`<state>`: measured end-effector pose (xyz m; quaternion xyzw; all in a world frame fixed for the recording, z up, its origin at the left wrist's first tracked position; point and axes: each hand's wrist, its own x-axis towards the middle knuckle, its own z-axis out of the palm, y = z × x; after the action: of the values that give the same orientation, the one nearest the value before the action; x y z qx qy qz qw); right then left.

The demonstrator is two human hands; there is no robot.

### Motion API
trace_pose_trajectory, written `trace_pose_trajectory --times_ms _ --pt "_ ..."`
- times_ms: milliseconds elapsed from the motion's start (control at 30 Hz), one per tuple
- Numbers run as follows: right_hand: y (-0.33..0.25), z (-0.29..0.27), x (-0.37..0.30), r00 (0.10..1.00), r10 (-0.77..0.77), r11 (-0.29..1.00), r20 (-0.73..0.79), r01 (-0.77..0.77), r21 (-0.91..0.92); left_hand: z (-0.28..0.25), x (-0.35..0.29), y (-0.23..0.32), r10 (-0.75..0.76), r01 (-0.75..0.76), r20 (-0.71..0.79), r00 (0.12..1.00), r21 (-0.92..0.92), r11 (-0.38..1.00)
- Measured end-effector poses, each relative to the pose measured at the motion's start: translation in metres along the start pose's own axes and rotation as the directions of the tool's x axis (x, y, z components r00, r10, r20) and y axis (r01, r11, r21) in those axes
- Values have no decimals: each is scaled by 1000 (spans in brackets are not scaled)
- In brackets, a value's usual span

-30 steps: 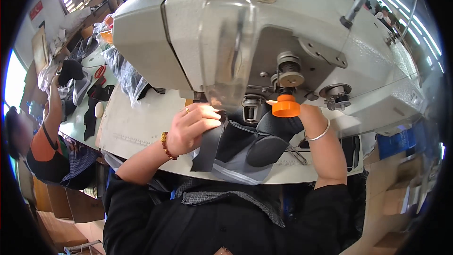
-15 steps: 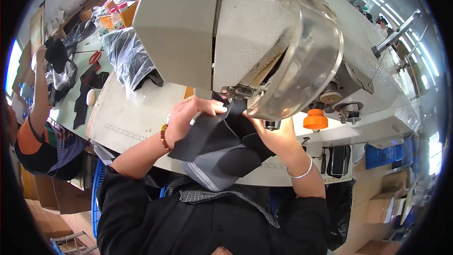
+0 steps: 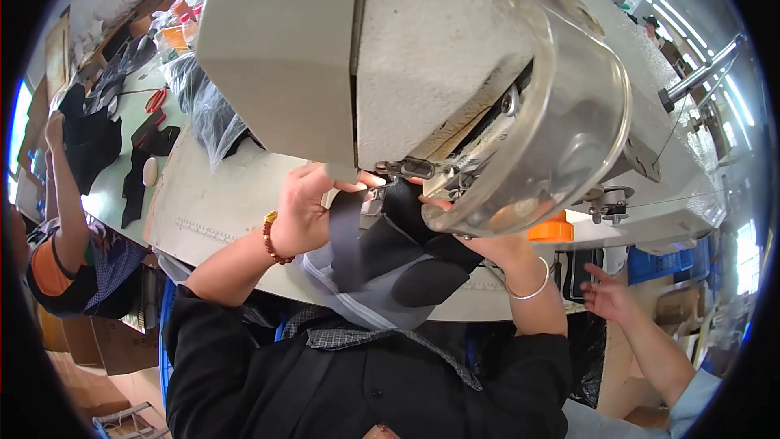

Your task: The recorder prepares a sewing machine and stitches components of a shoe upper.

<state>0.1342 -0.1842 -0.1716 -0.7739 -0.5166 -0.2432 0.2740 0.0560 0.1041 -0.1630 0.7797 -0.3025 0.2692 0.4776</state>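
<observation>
A black and grey fabric piece (image 3: 382, 252) lies beneath the head of a white sewing machine (image 3: 280, 65), its lower part hanging over the table edge towards me. My left hand (image 3: 305, 207) is closed at its left side, thumb and fingers pinching its upper edge beside the presser foot (image 3: 392, 179). A dark grey flap of the fabric droops below that hand. On the other side, my right hand (image 3: 491, 245) grips the black part. The clear plastic guard (image 3: 569, 114) partly covers its fingers, though fingertips show next to the foot.
An orange knob (image 3: 552, 228) sits right of the guard. Another person's hand (image 3: 608, 297) reaches in from the right. To the left, a co-worker's arm (image 3: 69, 187) is over a green table with black cut pieces (image 3: 138, 171) and red scissors (image 3: 156, 100). Plastic bags (image 3: 199, 102) lie behind.
My view has shifted closer to the machine. My left hand has turned and the grey flap now hangs narrower below it. Another person's hand has appeared at the right.
</observation>
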Motion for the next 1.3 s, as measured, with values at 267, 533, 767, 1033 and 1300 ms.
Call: trace_pose_trajectory --times_ms 267,533,767,1033,1300 --pt "0 -12 -17 872 268 944 409 -322 67 -8 15 34 155 -225 229 961 320 921" --pt "6 -14 -19 806 251 939 537 -337 65 -14 15 39 224 -306 241 944 392 868" --pt "3 -8 -26 559 385 -241 735 -707 664 -13 23 52 297 -432 324 898 529 730" --pt "62 53 -110 767 58 -551 639 559 -620 -11 19 42 194 -327 356 914 365 872" --pt "-1 -10 -7 805 -95 -747 586 331 -576 -11 22 30 254 -359 288 923 412 837"
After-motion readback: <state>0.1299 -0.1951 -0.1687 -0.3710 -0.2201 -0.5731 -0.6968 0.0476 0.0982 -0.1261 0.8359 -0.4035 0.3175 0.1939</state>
